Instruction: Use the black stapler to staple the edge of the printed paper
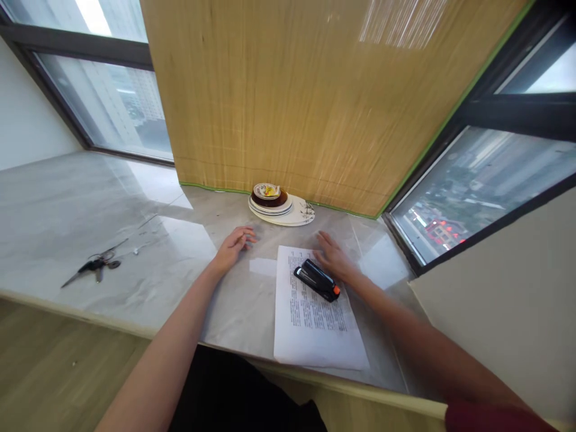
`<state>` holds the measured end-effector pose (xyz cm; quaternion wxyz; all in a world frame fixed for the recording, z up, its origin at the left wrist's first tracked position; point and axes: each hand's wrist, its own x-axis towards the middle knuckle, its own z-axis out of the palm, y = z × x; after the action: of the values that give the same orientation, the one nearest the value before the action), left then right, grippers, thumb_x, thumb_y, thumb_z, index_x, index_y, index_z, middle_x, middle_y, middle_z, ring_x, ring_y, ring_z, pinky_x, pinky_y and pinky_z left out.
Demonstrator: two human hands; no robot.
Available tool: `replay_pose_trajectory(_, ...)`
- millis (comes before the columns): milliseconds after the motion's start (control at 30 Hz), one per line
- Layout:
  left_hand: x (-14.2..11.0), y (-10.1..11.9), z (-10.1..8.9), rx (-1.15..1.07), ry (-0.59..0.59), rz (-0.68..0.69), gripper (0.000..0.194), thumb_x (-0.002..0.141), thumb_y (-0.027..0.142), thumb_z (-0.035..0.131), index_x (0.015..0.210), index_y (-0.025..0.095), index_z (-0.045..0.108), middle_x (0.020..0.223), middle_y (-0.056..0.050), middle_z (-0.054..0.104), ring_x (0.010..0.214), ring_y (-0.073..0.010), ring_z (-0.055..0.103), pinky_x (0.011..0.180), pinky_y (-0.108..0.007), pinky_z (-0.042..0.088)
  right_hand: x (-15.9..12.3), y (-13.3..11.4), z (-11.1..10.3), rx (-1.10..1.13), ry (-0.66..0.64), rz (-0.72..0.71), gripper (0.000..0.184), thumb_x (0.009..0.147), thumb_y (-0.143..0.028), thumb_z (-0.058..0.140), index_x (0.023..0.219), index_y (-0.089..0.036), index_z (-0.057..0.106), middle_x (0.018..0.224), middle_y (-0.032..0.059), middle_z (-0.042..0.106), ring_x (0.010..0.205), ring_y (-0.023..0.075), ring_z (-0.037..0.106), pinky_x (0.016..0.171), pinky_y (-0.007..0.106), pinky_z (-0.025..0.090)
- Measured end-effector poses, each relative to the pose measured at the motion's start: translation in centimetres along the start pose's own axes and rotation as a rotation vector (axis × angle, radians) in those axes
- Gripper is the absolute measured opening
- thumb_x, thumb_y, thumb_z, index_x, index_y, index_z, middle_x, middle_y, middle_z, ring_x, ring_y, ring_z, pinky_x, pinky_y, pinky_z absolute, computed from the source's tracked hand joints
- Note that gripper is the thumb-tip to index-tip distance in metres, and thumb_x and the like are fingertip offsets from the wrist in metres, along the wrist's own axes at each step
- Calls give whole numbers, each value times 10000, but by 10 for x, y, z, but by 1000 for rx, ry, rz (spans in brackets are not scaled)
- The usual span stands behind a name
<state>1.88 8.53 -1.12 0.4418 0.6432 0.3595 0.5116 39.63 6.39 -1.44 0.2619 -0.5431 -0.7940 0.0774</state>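
Note:
A black stapler with an orange end lies on a printed sheet of paper, slantwise over the text. My right hand rests at the sheet's upper right edge, just beyond the stapler, its fingers stretched out and holding nothing. To the left of the paper, my left hand lies on the grey marble-look ledge. Its fingers are loosely bent and apart, with nothing in them. Whether there are more sheets under the top one I cannot tell.
Stacked plates stand at the back against a bamboo blind, a small yellow item on top. Scissors and what look like keys lie far left. The ledge's front edge runs close to my body; windows flank the blind.

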Motion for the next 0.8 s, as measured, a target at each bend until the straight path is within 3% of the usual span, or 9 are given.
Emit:
replay_pose_trajectory(100, 3, 3, -6, -79, 137, -2, 386, 939, 541, 666, 1040, 175, 730, 1169, -118, 689, 811, -153, 668, 674, -260, 494, 23, -21, 31, -150, -173, 34, 620, 997, -370, 504, 1489, 6, 479, 1621, 298, 367, 1550, 389, 320, 1264, 587, 264)
replay_pose_trajectory(200, 5, 12, -19, -234, 264, 20, 321, 906, 479, 733, 1000, 172, 746, 814, -40, 662, 688, -122, 574, 618, -234, 419, 41, -64, 63, -217, -189, 61, 627, 1013, -334, 491, 1503, 54, 442, 1627, 326, 321, 1557, 412, 289, 1277, 582, 222)
replay_pose_trajectory(300, 3, 28, -36, -506, 365, 103, 260, 851, 403, 809, 956, 177, 735, 903, -36, 655, 683, -97, 528, 610, -221, 410, 63, -117, 95, -194, -186, -10, 631, 1013, -326, 512, 1488, 83, 443, 1614, 346, 320, 1551, 435, 284, 1269, 603, 226)
replay_pose_trajectory(400, -4, 43, -50, -775, 472, 167, 186, 902, 354, 762, 895, 195, 666, 867, -7, 603, 666, -91, 509, 626, -219, 435, 89, -166, 122, -165, -175, -67, 600, 1021, -340, 521, 1492, 29, 463, 1606, 280, 398, 1550, 403, 297, 1269, 593, 201)
replay_pose_trajectory(500, -11, 49, -56, -901, 541, 238, 345, 978, 390, 656, 740, 185, 513, 682, 30, 434, 579, -98, 436, 602, -237, 430, 108, -198, 137, -134, -157, -135, 552, 1016, -340, 542, 1514, -108, 486, 1649, 152, 393, 1568, 369, 270, 1281, 592, 169)
replay_pose_trajectory(567, -14, 50, -57, -905, 543, 248, 446, 1002, 414, 609, 676, 184, 409, 632, 44, 333, 539, -98, 382, 577, -246, 413, 111, -205, 139, -107, -155, -188, 533, 1001, -332, 579, 1512, -201, 505, 1668, 84, 374, 1577, 341, 269, 1300, 564, 173)
replay_pose_trajectory(633, -15, 48, -56, -886, 525, 233, 496, 1004, 417, 601, 645, 185, 348, 614, 49, 285, 524, -96, 355, 564, -246, 401, 105, -200, 135, -87, -158, -224, 525, 1003, -302, 581, 1515, -216, 501, 1674, 73, 365, 1580, 317, 274, 1307, 539, 192)
replay_pose_trajectory(733, -12, 44, -50, -811, 451, 205, 516, 948, 430, 681, 630, 185, 357, 592, 55, 274, 513, -91, 337, 548, -234, 384, 87, -177, 123, -87, -167, -218, 522, 1025, -263, 536, 1525, -127, 467, 1678, 138, 338, 1579, 328, 274, 1298, 569, 208)
replay_pose_trajectory(800, -9, 39, -44, -645, 349, 150, 491, 890, 482, 742, 635, 184, 446, 565, 55, 315, 509, -91, 347, 527, -227, 358, 77, -156, 112, -96, -171, -196, 526, 1030, -243, 507, 1524, -69, 450, 1675, 190, 318, 1575, 351, 276, 1290, 599, 200)
